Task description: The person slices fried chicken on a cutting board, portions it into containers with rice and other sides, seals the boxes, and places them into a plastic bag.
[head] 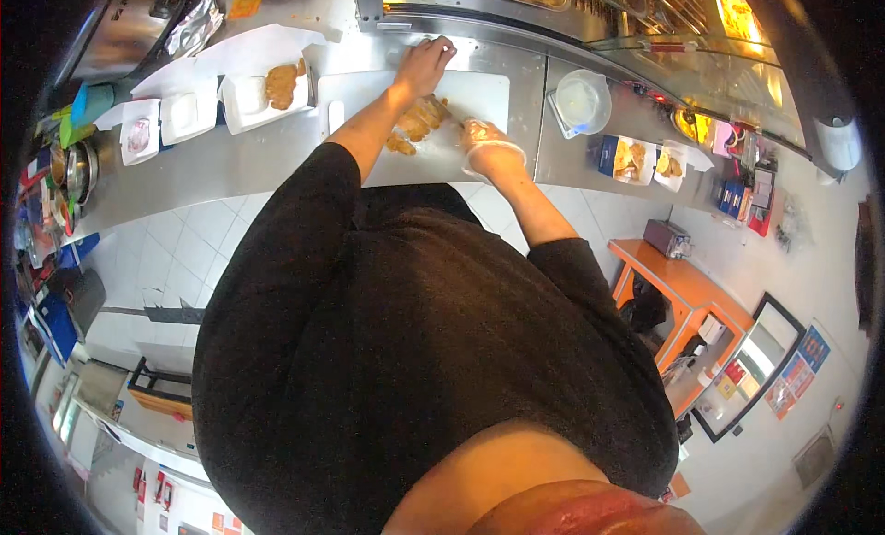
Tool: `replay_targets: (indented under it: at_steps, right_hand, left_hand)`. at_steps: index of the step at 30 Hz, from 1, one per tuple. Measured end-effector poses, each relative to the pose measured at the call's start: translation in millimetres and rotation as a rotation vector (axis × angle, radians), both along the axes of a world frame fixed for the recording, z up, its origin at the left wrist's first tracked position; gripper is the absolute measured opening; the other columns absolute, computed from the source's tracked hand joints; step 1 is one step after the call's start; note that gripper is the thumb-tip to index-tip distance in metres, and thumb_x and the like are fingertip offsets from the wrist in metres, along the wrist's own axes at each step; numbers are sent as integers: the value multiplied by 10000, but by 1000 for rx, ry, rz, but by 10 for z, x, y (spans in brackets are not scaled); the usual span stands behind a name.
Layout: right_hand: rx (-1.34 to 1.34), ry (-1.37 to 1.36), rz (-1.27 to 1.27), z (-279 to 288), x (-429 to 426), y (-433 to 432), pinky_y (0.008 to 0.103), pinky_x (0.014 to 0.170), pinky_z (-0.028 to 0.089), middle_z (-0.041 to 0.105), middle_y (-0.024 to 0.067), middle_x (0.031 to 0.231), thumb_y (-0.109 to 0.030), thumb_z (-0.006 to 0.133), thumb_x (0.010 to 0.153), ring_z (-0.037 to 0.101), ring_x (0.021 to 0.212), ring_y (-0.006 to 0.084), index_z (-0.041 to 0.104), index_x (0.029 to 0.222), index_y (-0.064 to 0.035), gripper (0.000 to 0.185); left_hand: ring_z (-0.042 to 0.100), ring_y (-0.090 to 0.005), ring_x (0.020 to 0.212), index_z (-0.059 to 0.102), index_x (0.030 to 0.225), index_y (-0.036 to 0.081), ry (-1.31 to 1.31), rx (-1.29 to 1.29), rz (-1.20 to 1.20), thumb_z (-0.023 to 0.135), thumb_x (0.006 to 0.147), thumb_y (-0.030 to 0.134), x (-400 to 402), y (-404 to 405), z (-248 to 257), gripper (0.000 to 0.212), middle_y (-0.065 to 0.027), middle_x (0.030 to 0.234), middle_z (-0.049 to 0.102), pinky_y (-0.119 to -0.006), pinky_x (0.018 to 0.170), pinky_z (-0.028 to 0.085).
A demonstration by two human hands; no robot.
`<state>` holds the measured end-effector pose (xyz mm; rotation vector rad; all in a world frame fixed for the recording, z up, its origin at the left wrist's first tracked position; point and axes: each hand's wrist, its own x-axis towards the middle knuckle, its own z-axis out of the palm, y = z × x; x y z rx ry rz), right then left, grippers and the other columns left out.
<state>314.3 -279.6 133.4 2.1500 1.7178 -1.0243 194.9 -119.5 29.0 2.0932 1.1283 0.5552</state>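
A white cutting board [487, 92] lies on the steel counter, bearing a browned, breaded cutlet [417, 120] cut into several strips. My left hand [425, 65], bare, reaches past the cutlet to the board's far edge, fingers curled; whether they pinch anything is unclear. In a loose clear plastic glove, my right hand [489, 144] is closed on what looks like a knife [446, 109], its blade pointing at the strips and its handle mostly hidden. Left of the board, an open paper box [235, 120] holds a white portion and a breaded cutlet [282, 87].
More open boxes [188, 113] line the counter at left, near crumpled foil [196, 26]. Right of the board are a translucent round tub [584, 99] and boxes with fried pieces [629, 160]. A glass-fronted food display [664, 58] borders the counter's far side.
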Motion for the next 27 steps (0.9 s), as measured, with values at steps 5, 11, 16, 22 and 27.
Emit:
replay_targets:
  at_steps: [5, 11, 16, 22, 27]
  right_hand:
    - [24, -43, -108, -1299, 243, -386, 522, 906, 502, 651, 279, 1092, -355, 418, 1003, 630, 1032, 445, 553, 1275, -84, 407]
    - [128, 41, -24, -848, 207, -17, 495, 952, 485, 626, 260, 1183, -256, 445, 954, 609, 1111, 403, 553, 1274, -76, 383]
    - [153, -160, -156, -249, 330, -11, 473, 907, 510, 658, 243, 1134, -481, 505, 943, 641, 1062, 401, 542, 1268, -33, 554]
    - [165, -194, 21, -60, 130, 171, 451, 1019, 448, 552, 291, 1302, -735, 639, 729, 539, 1225, 393, 451, 1391, 20, 1021]
    - [207, -119, 160, -78, -797, 306, 465, 1066, 408, 407, 242, 1450, -633, 682, 707, 438, 1284, 433, 395, 1418, 25, 1011]
  left_hand:
    - [556, -270, 1124, 584, 1100, 127, 147, 111, -110, 416, 1014, 385, 223, -121, 96, 320, -91, 1060, 672, -475, 918, 395]
    - [547, -301, 1055, 585, 1086, 129, -63, 86, 42, 411, 1018, 350, -46, 53, 55, 290, -99, 1024, 660, -481, 921, 370]
    - [549, -359, 939, 598, 995, 28, -331, 270, 142, 522, 973, 152, -763, -376, 367, 147, -152, 963, 623, -455, 818, 426]
    - [549, -359, 913, 591, 1018, -12, -171, 77, 394, 510, 986, 168, -1994, -1250, 379, 201, -189, 945, 607, -441, 814, 438]
    - [565, -337, 879, 595, 1039, -5, -109, -18, 609, 491, 1007, 216, -2571, -1649, 315, 246, -189, 944, 607, -428, 790, 445]
